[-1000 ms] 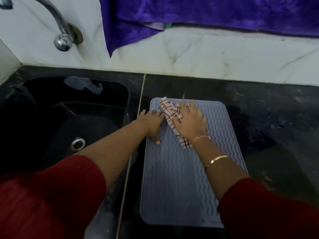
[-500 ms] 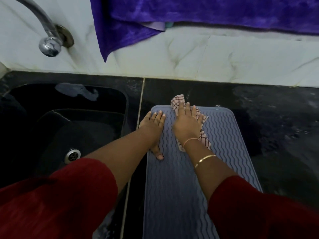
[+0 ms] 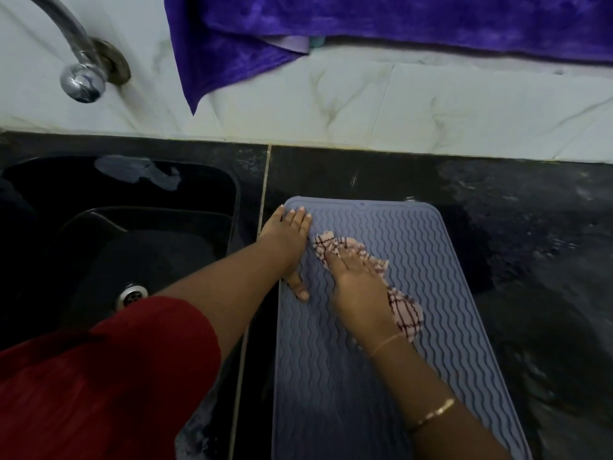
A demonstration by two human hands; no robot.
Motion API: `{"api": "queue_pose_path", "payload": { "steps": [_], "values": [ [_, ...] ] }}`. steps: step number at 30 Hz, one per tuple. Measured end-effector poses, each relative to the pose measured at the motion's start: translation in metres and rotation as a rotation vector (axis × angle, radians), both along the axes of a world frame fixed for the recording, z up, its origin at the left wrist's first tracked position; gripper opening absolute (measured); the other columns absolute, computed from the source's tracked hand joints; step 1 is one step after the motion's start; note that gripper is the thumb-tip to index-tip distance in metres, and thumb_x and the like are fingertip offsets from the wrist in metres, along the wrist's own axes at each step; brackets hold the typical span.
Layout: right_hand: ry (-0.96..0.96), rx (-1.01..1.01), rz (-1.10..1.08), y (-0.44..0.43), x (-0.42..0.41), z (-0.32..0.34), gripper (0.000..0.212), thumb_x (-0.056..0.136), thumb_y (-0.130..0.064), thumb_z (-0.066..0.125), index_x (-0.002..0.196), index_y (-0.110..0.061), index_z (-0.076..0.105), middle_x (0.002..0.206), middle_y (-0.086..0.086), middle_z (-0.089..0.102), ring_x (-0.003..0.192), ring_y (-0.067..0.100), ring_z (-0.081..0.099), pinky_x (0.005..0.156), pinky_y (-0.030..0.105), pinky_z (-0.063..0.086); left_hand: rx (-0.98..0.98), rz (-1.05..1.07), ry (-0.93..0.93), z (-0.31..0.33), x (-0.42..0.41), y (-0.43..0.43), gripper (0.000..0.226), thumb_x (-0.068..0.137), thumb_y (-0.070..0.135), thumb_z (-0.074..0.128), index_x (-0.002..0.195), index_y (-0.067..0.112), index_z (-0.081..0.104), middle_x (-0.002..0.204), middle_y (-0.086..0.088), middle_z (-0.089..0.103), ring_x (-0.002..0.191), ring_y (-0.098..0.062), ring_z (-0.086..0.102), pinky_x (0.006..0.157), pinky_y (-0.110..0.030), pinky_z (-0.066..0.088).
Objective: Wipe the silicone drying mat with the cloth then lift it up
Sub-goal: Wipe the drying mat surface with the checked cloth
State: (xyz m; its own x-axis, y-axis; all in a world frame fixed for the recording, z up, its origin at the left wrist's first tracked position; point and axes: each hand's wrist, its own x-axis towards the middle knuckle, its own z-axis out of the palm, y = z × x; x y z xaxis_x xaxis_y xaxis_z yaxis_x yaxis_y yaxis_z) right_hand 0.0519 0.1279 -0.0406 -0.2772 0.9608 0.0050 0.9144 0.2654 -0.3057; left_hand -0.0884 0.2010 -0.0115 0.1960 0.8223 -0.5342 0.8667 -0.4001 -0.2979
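Mat: the grey-blue ribbed silicone mat (image 3: 438,327) lies flat on the black bench (image 3: 537,260), just right of the sink (image 3: 139,240); its near end runs out of view.
Cloth: the pink checked cloth (image 3: 409,318) is bunched on the mat's far half and shows past the fingertips and beside the wrist.
Left hand (image 3: 288,242): grip apart, fingers straight, palm pressing the mat's far left corner.
Right hand (image 3: 360,288): grip apart, fingers spread flat, pressing the cloth onto the mat.
Behind: a steel tap (image 3: 81,78) and a purple towel (image 3: 381,24) against the white marble wall.
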Motion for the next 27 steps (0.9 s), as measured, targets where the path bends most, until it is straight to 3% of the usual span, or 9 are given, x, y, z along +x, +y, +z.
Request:
{"api": "queue_pose_path", "payload": {
  "steps": [8,11,14,16,17,19,21,23,27],
  "values": [
    [0.095,0.003,-0.299,0.1,-0.014,-0.008,0.07,0.089,-0.005,0.044,0.151,-0.018,0.015,0.158,0.008,0.018,0.145,0.03,0.01,0.12,0.045,0.001,-0.011,0.015,-0.022,-0.004,-0.002,0.0,0.155,0.048,0.084,0.064,0.146,0.003,-0.025,0.157,-0.013,-0.021,0.145,-0.024,-0.019,0.117,-0.044,-0.015],
    [-0.056,-0.012,-0.143,0.103,-0.018,-0.009,0.071,0.089,-0.011,0.045,0.151,-0.02,0.011,0.159,0.005,0.015,0.145,0.029,0.013,0.118,0.051,0.003,-0.011,0.011,-0.009,-0.002,-0.003,0.001,0.155,0.047,0.087,0.062,0.147,0.004,-0.023,0.158,-0.012,-0.02,0.146,-0.024,-0.017,0.117,-0.045,-0.015],
    [-0.048,-0.031,-0.007,0.052,-0.009,-0.004,0.08,0.089,-0.007,0.05,0.152,-0.025,0.003,0.16,0.0,0.007,0.146,0.031,0.006,0.117,0.049,0.001,-0.016,0.01,0.014,0.0,-0.002,0.001,0.154,0.047,0.087,0.061,0.147,0.004,-0.022,0.157,-0.012,-0.02,0.146,-0.023,-0.016,0.117,-0.046,-0.014],
    [-0.049,-0.027,0.026,0.006,0.003,-0.003,0.078,0.086,-0.006,0.051,0.151,-0.026,0.014,0.158,-0.002,0.016,0.144,0.03,0.016,0.114,0.054,0.01,-0.021,0.011,0.034,0.001,0.0,0.001,0.152,0.05,0.085,0.062,0.147,0.004,-0.023,0.157,-0.012,-0.021,0.146,-0.024,-0.016,0.117,-0.047,-0.014],
    [-0.064,0.031,0.056,-0.017,0.008,-0.004,0.076,0.08,-0.005,0.056,0.148,-0.025,0.029,0.153,-0.001,0.031,0.138,0.029,0.033,0.109,0.058,0.024,-0.019,0.008,0.049,0.001,0.001,0.002,0.151,0.052,0.085,0.061,0.147,0.004,-0.024,0.157,-0.013,-0.021,0.146,-0.025,-0.016,0.117,-0.046,-0.014],
    [-0.078,0.077,0.11,-0.053,0.015,-0.01,0.067,0.061,-0.008,0.062,0.126,-0.021,0.061,0.13,0.0,0.06,0.109,0.022,0.064,0.086,0.052,0.049,-0.015,-0.001,0.079,0.001,0.003,0.002,0.15,0.053,0.085,0.06,0.146,0.002,-0.024,0.157,-0.014,-0.021,0.146,-0.026,-0.016,0.117,-0.046,-0.014],
    [-0.04,0.054,0.086,-0.066,0.018,-0.014,0.062,0.056,-0.008,0.062,0.117,-0.019,0.067,0.118,0.001,0.068,0.097,0.019,0.069,0.078,0.048,0.053,-0.008,-0.002,0.095,0.001,0.004,0.001,0.148,0.057,0.083,0.061,0.146,0.002,-0.024,0.157,-0.015,-0.021,0.146,-0.026,-0.015,0.117,-0.047,-0.013],
    [-0.036,0.064,0.048,-0.049,0.013,-0.009,0.064,0.067,-0.002,0.056,0.13,-0.016,0.057,0.126,0.004,0.063,0.109,0.025,0.064,0.085,0.049,0.049,-0.01,0.0,0.096,0.001,0.004,0.001,0.149,0.055,0.083,0.061,0.146,0.002,-0.024,0.157,-0.014,-0.021,0.147,-0.026,-0.015,0.117,-0.047,-0.012],
    [-0.082,0.018,-0.068,0.04,0.002,0.0,0.063,0.092,-0.007,0.042,0.149,-0.022,0.02,0.157,0.002,0.022,0.144,0.027,0.018,0.11,0.053,0.021,-0.003,0.009,0.111,0.003,0.006,-0.001,0.153,0.048,0.088,0.059,0.147,0.003,-0.023,0.158,-0.013,-0.019,0.147,-0.025,-0.014,0.117,-0.048,-0.013]
  ]
}}
